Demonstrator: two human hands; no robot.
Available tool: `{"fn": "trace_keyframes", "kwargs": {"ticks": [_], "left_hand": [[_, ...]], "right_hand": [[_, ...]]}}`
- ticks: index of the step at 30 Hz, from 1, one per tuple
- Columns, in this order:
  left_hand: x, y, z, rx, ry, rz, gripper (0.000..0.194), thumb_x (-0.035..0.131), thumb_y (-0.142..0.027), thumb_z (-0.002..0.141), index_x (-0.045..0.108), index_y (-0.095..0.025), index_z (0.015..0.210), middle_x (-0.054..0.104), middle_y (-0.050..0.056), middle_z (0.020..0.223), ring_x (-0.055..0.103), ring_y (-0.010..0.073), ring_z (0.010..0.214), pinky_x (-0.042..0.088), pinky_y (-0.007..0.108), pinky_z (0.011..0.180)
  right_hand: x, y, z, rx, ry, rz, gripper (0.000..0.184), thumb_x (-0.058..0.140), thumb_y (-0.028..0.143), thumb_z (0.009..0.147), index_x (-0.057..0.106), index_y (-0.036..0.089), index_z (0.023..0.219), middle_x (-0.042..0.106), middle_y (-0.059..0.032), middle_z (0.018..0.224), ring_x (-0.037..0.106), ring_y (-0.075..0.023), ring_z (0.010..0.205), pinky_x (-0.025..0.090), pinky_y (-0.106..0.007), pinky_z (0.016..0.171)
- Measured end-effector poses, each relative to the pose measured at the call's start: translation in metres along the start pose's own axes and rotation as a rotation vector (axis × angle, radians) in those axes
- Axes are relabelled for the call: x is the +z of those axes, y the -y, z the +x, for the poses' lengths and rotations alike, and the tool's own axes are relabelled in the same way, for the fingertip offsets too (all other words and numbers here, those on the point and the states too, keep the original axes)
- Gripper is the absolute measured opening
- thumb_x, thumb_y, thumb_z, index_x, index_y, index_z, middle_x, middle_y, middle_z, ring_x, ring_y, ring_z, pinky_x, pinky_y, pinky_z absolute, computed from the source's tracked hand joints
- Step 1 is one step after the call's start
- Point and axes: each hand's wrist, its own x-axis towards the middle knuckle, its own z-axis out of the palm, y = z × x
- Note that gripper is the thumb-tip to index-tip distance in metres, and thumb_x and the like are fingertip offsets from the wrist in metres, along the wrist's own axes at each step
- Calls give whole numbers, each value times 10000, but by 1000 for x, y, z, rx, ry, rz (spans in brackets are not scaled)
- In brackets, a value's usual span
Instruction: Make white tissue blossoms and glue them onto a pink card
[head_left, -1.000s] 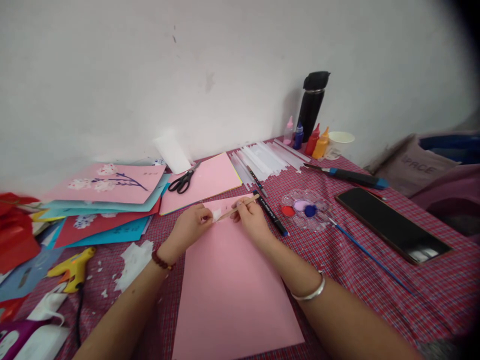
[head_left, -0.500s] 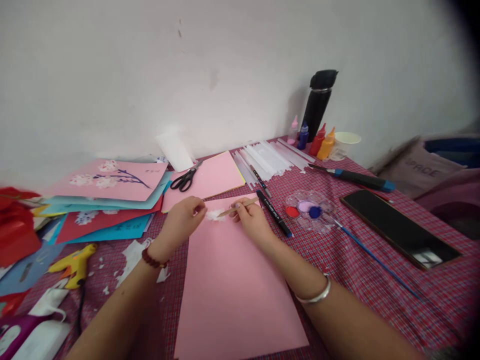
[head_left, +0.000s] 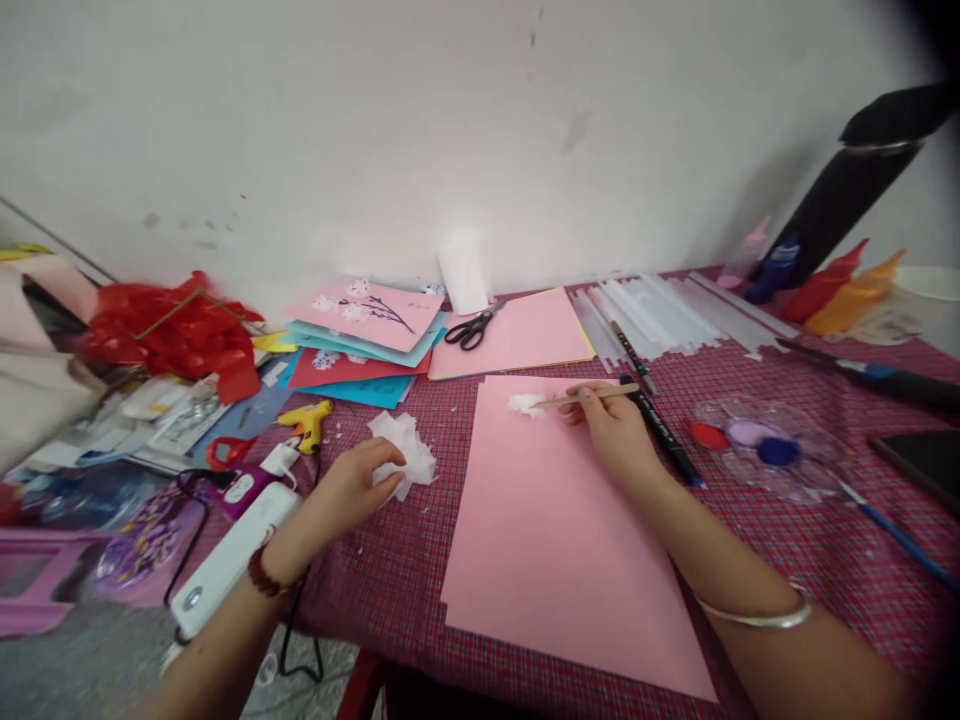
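My right hand (head_left: 616, 432) pinches a flat wooden craft stick (head_left: 556, 401) above the pink paper sheet (head_left: 570, 560). The stick's left tip touches a small tuft of white tissue (head_left: 523, 403) near the sheet's top edge. Left of the sheet, my left hand (head_left: 352, 488) is at a crumpled piece of white tissue paper (head_left: 411, 450). Thumb and fingers are apart over its near edge, with no grip visible.
A yellow glue gun (head_left: 309, 425) and white power bank (head_left: 234, 560) lie left. Behind are stacked cards (head_left: 352, 365), black scissors (head_left: 471, 331) and clear glue sticks (head_left: 660, 318). A black marker (head_left: 667, 440) and paint palette (head_left: 780, 425) lie right, with a black bottle (head_left: 862, 175) beyond.
The view has swung left. My left hand has moved from the tuft on the pink sheet to the tissue paper at left. My right hand still holds the stick at the tuft.
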Motion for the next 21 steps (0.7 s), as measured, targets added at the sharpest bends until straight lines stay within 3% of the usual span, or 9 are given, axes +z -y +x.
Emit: {"fn": "trace_keyframes", "kwargs": {"ticks": [3, 7, 11, 14, 17, 19, 21], "left_hand": [[14, -7, -6, 67, -6, 124, 187, 509, -171, 777, 601, -182, 939, 635, 64, 992, 552, 209, 969, 417, 349, 868], [19, -6, -1, -17, -93, 169, 122, 475, -166, 779, 597, -165, 797, 635, 62, 838, 567, 210, 845, 423, 358, 804], [4, 3, 3, -187, -241, -172, 86, 515, -227, 750, 552, -167, 703, 590, 10, 704, 548, 151, 690, 428, 274, 672], [-7, 4, 3, -299, -232, -548, 113, 574, -268, 696, 524, -167, 693, 529, -31, 625, 491, 104, 572, 384, 217, 550], [-7, 2, 5, -367, -163, -839, 143, 590, -270, 641, 497, -164, 668, 514, -42, 593, 459, 82, 518, 362, 201, 516], [-2, 3, 9, -410, -105, -859, 132, 570, -257, 611, 479, -164, 631, 503, -43, 563, 430, 75, 485, 338, 199, 488], [3, 5, 14, -437, -121, -700, 107, 549, -233, 580, 467, -165, 589, 476, -48, 532, 398, 73, 469, 300, 196, 462]], "right_hand": [[0, -3, 0, -15, -2, 7, 242, 474, 366, 851, 597, 158, 835, 638, -47, 693, 592, -150, 586, 498, -307, 612], [0, -5, 0, -17, -6, -5, 264, 475, 381, 854, 604, 151, 840, 640, -56, 695, 595, -154, 588, 501, -310, 608], [-1, -4, 0, -18, 0, -7, 266, 479, 382, 853, 605, 149, 842, 641, -52, 696, 598, -152, 594, 504, -304, 617], [-1, -6, 1, -7, 3, -3, 253, 482, 372, 850, 607, 152, 852, 639, -46, 697, 599, -151, 592, 505, -299, 608], [-2, -9, 2, -12, -2, -12, 244, 482, 364, 851, 612, 157, 854, 640, -46, 696, 599, -153, 598, 502, -297, 608], [-2, -10, 3, -17, -5, -16, 244, 483, 364, 851, 613, 158, 847, 643, -48, 697, 600, -155, 605, 501, -296, 614], [-2, -9, 2, -16, -5, -14, 243, 484, 362, 849, 612, 155, 845, 643, -50, 696, 602, -156, 612, 500, -295, 617]]}}
